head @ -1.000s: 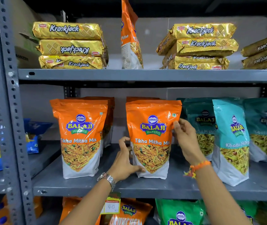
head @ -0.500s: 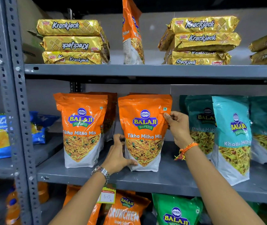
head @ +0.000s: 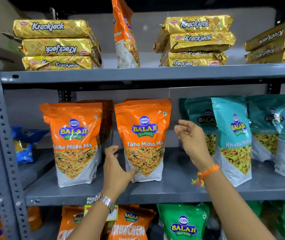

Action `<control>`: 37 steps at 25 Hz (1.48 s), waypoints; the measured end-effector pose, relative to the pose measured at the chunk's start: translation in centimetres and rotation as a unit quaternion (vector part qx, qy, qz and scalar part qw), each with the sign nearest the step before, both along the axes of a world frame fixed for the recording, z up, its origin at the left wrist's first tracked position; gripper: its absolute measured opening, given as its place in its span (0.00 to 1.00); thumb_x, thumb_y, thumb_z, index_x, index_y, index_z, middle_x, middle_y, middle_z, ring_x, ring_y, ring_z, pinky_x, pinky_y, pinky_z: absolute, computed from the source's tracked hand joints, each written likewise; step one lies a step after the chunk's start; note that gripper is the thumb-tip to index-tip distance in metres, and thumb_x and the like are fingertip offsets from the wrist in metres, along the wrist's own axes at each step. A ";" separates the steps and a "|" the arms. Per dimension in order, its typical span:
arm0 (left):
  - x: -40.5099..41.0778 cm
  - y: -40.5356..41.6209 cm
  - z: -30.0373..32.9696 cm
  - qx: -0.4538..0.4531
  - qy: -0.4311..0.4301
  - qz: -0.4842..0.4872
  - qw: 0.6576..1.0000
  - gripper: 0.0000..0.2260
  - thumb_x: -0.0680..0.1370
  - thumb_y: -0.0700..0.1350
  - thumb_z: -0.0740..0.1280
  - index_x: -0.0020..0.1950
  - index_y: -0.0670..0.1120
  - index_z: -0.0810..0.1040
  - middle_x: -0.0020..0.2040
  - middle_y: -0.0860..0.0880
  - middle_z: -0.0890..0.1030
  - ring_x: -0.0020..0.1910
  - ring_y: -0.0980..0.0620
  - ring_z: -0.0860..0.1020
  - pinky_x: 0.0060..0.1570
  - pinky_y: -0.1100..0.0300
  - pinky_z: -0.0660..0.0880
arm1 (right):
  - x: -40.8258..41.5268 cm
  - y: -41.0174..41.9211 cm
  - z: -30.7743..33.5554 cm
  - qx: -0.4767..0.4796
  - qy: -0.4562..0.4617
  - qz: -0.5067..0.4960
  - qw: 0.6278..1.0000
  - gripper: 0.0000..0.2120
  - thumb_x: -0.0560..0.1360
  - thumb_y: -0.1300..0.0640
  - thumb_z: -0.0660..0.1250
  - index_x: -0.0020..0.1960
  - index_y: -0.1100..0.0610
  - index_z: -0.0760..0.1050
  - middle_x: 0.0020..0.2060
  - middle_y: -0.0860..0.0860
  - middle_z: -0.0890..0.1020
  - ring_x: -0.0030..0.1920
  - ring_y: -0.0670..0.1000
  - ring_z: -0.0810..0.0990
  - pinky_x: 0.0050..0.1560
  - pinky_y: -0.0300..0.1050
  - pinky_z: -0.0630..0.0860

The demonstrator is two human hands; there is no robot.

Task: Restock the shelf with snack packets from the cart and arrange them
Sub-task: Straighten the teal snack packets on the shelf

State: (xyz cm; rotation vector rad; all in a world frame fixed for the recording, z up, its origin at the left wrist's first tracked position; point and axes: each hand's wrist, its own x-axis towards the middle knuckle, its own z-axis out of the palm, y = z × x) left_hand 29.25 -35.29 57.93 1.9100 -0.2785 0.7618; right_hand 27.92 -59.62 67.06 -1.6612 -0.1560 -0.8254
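Note:
An orange Tikha Mitha Mix packet (head: 143, 135) stands upright on the grey middle shelf (head: 173, 189). My left hand (head: 115, 168) grips its lower left corner, thumb on the front and fingers round the side. My right hand (head: 190, 139) hovers just right of the packet with loosely curled, parted fingers, touching nothing. A second orange packet (head: 74, 144) stands to the left with more behind it. Teal Khatta Mitha packets (head: 233, 135) stand in a row to the right.
The top shelf holds gold Krackjack stacks (head: 55, 45) (head: 197, 40) and one upright orange packet (head: 124, 35) between them. Green (head: 183, 222) and orange packets fill the shelf below. A perforated steel post (head: 1, 135) stands at the left, with blue packets (head: 24, 144) beyond it.
The held orange packet has shifted left, closer to the other orange one. My right hand has let go of its top right corner and drawn back to the right.

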 end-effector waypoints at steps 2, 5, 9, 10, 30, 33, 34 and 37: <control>-1.9 -1.9 0.5 -0.057 -0.063 0.017 0.996 0.36 0.61 0.41 0.83 0.61 0.52 0.67 0.61 0.51 0.76 0.63 0.52 0.77 0.65 0.57 0.74 | -2.9 -1.8 -1.6 0.008 -0.044 -0.020 0.999 0.15 0.77 0.63 0.69 0.63 0.59 0.77 0.49 0.53 0.84 0.48 0.47 0.83 0.54 0.42 0.80; -4.0 -6.2 1.7 -0.054 -0.091 -0.048 0.993 0.32 0.62 0.39 0.82 0.59 0.52 0.69 0.57 0.53 0.78 0.58 0.57 0.79 0.60 0.64 0.75 | -6.3 -7.7 -4.4 0.077 -0.096 -0.095 0.988 0.12 0.74 0.66 0.73 0.56 0.58 0.80 0.46 0.58 0.85 0.44 0.47 0.82 0.48 0.34 0.80; -4.0 -12.9 3.1 -0.023 0.006 -0.183 0.983 0.38 0.63 0.45 0.83 0.66 0.50 0.64 0.63 0.51 0.75 0.62 0.56 0.76 0.64 0.62 0.74 | -6.9 -16.1 -6.5 0.060 -0.020 -0.167 0.984 0.21 0.69 0.67 0.76 0.58 0.54 0.74 0.48 0.54 0.82 0.50 0.53 0.79 0.44 0.29 0.77; -3.4 -15.1 3.1 0.002 0.043 -0.211 0.977 0.42 0.63 0.48 0.83 0.69 0.50 0.62 0.65 0.50 0.73 0.64 0.54 0.75 0.67 0.59 0.73 | -6.2 -18.3 -7.0 0.022 0.038 -0.176 0.983 0.25 0.68 0.65 0.78 0.61 0.57 0.71 0.51 0.53 0.80 0.54 0.53 0.77 0.48 0.33 0.77; 3.7 -25.0 0.8 0.073 0.148 -0.274 0.947 0.41 0.61 0.44 0.84 0.70 0.53 0.70 0.66 0.55 0.80 0.65 0.58 0.77 0.68 0.50 0.74 | -1.0 -24.0 -9.8 -0.046 0.145 0.013 0.988 0.42 0.43 0.39 0.85 0.54 0.51 0.79 0.45 0.50 0.88 0.46 0.51 0.88 0.46 0.55 0.85; 3.7 -24.9 1.4 0.069 0.165 -0.302 0.936 0.39 0.66 0.35 0.80 0.72 0.52 0.68 0.66 0.53 0.79 0.61 0.64 0.77 0.66 0.57 0.75 | -0.9 -23.7 -9.6 -0.036 0.154 0.015 0.987 0.45 0.42 0.37 0.84 0.55 0.52 0.79 0.48 0.51 0.87 0.46 0.53 0.88 0.47 0.56 0.85; 3.7 -25.0 1.5 0.071 0.169 -0.306 0.934 0.39 0.66 0.35 0.80 0.73 0.51 0.67 0.66 0.53 0.78 0.62 0.62 0.77 0.66 0.54 0.75 | -0.9 -23.6 -9.5 -0.034 0.157 0.018 0.987 0.45 0.41 0.37 0.83 0.55 0.52 0.79 0.49 0.51 0.87 0.46 0.53 0.88 0.47 0.56 0.85; 3.8 -25.0 1.5 0.084 0.177 -0.298 0.934 0.40 0.67 0.35 0.79 0.73 0.53 0.66 0.66 0.53 0.78 0.66 0.54 0.77 0.69 0.46 0.73 | -1.2 -23.3 -9.2 -0.041 0.162 0.018 0.986 0.45 0.42 0.38 0.84 0.55 0.53 0.78 0.50 0.50 0.86 0.47 0.53 0.88 0.48 0.56 0.85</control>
